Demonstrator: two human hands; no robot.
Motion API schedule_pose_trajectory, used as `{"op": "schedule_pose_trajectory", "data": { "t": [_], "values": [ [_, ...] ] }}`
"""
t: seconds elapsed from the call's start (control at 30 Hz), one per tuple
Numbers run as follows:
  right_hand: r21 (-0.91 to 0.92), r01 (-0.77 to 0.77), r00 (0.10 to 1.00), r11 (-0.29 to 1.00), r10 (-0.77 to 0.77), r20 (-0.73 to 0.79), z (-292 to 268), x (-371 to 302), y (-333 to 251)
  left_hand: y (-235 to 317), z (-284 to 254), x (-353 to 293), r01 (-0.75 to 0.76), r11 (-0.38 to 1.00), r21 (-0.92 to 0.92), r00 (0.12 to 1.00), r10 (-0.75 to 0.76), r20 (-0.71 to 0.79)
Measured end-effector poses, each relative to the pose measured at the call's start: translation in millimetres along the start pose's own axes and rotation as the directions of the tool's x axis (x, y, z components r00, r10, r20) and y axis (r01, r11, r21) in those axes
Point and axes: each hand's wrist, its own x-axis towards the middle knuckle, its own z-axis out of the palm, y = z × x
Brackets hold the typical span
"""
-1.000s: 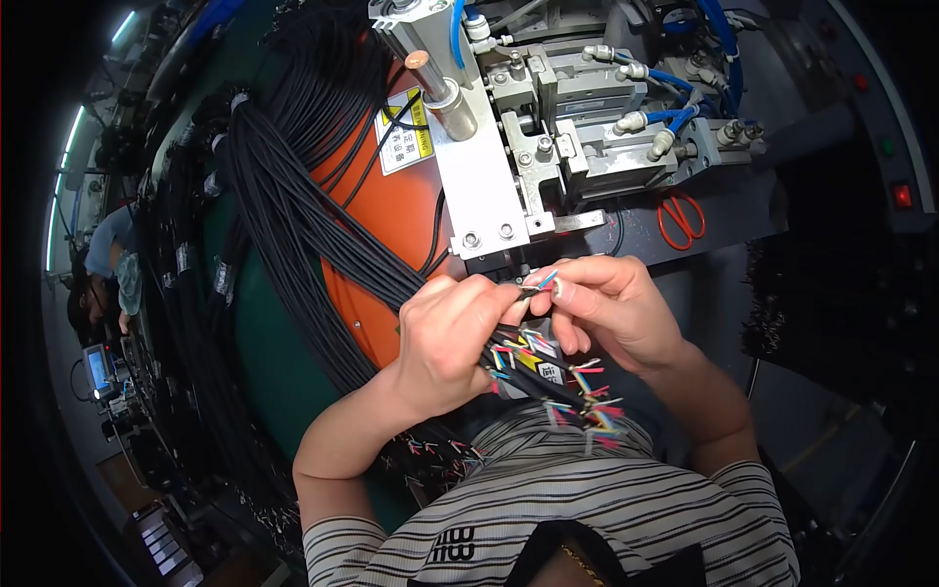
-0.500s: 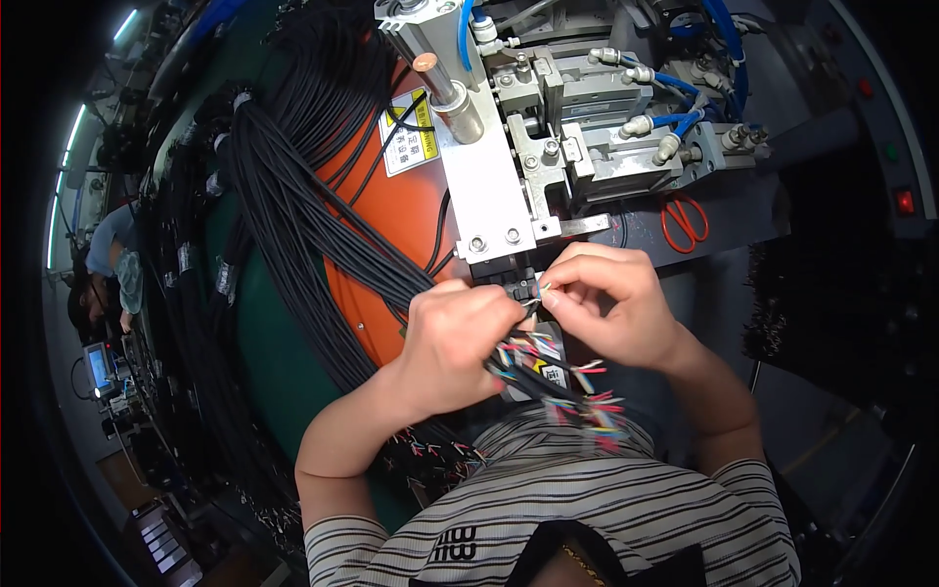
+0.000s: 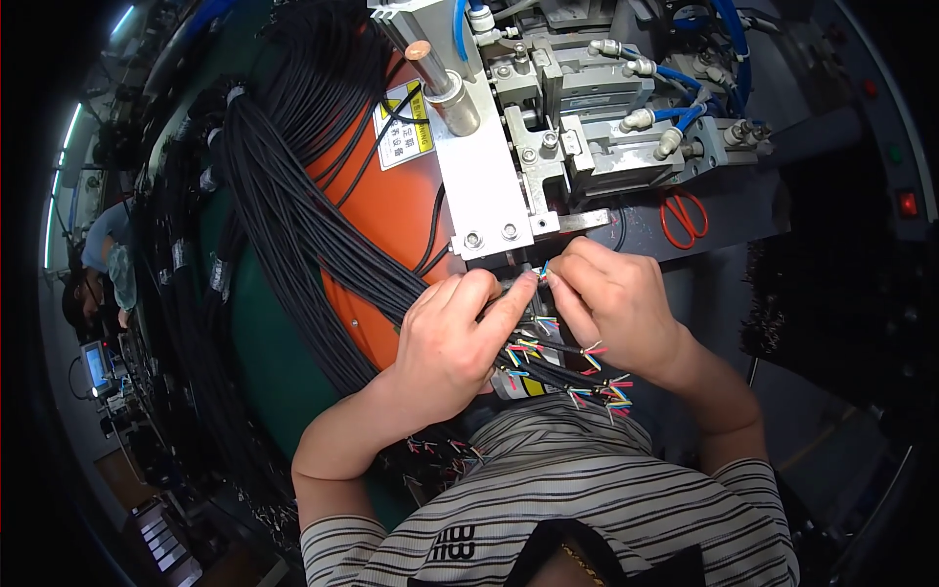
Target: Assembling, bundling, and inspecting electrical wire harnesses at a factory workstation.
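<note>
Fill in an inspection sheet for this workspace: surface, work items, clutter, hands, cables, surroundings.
Surface: orange panel beside green covering.
Work items: black cables, coloured wires exposed at their ends; metal machine.
Clutter: red loop handles beside the machine.
Hands: left hand holds cables; right hand pinches wires at one end.
Cables: long black bundle crosses the orange panel; blue hoses run on the machine.
Surroundings: another person far left; lit red button far right.

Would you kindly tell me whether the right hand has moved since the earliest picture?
Yes, the right hand has moved slightly upward in the picture; its upper edge now sits closer to the fixed metal bar jutting from the machine.
</note>
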Motion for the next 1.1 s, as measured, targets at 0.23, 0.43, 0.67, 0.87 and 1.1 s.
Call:
{"op": "schedule_pose_trajectory", "data": {
  "t": [0.23, 0.43, 0.67, 0.87, 1.1],
  "values": [
    [-0.09, 0.023, 0.999, 0.996, -0.021, 0.029, -2.3, 0.7, -5.2, 3.4, -5.2, 6.1, -0.114, 0.98, 0.163, 0.991, 0.1, 0.094],
    [-0.095, 0.012, 0.997, 0.995, -0.004, 0.083, -5.0, 4.0, -1.1, 9.5, -7.8, 13.7, -0.129, 0.968, 0.216, 0.981, 0.093, 0.17],
    [-0.012, -0.012, 1.0, 1.0, 0.012, 0.029, -2.8, 3.2, -2.6, 8.7, -9.7, 16.9, -0.1, 0.975, 0.198, 0.984, 0.067, 0.163],
    [0.142, -0.178, 0.981, 0.974, 0.164, 0.1, -3.3, 9.7, 3.1, 3.5, -6.5, 11.4, -0.048, 0.984, 0.17, 0.992, 0.027, 0.123],
    [0.366, -0.412, 0.91, 0.834, 0.355, 0.216, -0.4, 5.4, 7.7, -12.7, -7.7, -16.6, 0.11, 0.993, -0.043, 0.991, -0.113, -0.07]
  ]
}}
